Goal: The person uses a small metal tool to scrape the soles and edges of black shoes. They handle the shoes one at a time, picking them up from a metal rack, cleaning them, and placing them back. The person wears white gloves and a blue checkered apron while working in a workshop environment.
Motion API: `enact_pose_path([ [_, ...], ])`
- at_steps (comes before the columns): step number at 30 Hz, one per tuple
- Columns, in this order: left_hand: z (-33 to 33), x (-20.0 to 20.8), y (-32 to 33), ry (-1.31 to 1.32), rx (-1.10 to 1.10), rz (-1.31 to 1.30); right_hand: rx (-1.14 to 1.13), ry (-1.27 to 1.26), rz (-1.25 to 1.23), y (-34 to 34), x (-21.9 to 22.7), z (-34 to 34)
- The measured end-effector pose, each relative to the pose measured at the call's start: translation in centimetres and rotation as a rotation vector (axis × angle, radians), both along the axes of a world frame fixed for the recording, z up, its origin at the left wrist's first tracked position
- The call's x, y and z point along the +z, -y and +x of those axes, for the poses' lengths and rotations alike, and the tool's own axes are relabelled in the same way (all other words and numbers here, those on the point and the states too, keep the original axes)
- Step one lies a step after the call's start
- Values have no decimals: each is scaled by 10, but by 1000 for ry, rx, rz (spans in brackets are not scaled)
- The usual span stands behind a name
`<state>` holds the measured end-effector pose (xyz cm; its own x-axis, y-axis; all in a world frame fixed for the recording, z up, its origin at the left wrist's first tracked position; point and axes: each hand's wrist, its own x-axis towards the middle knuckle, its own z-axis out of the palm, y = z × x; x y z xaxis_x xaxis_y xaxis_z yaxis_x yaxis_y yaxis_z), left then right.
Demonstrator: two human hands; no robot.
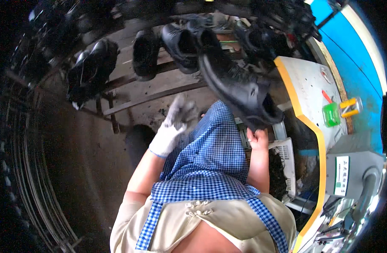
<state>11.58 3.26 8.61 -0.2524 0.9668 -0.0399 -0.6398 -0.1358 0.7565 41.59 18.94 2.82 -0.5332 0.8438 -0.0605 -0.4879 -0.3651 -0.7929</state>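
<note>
My right hand (258, 138) is bare, its fingers closed at the heel end of a black lace-up shoe (233, 86). The shoe is held up at a tilt, its opening towards me and its toe pointing up and left, over the rack. My left hand (173, 128) wears a white glove with grey on the fingers. It is raised beside my blue checked apron (206, 147), its slightly blurred fingers stretched out with nothing visible in them. More black shoes stand on the rack ahead: a single shoe (145, 55), another shoe (178, 46) and a pair (94, 69).
At the right is a white worktable (305, 84) with a yellow edge, carrying a green container (331, 114), a yellow-banded container (349, 107) and a grey machine (354, 162). A white plastic basket (289, 168) with dark contents sits below. Slatted rack rails (155, 99) cross ahead; metal bars (33, 181) stand left.
</note>
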Motion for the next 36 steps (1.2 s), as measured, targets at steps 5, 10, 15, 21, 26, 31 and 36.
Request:
enact_pose_path([
  [5,-26,34,-8,89,579,-181,347,320,98,41,16,-51],
  [10,-33,22,20,-178,766,10,546,528,-61,48,-53,-78],
  [15,-37,35,46,-343,717,24,498,573,511,53,-61,-108],
  [21,-57,57,57,-482,593,-30,229,907,819,23,-11,-121],
  [26,-59,61,48,-527,260,-85,194,588,1303,41,127,-153],
  [31,-48,57,47,-511,212,-12,347,600,1553,48,175,-161],
  [36,-42,62,48,-510,199,-62,360,691,1657,49,187,-159],
])
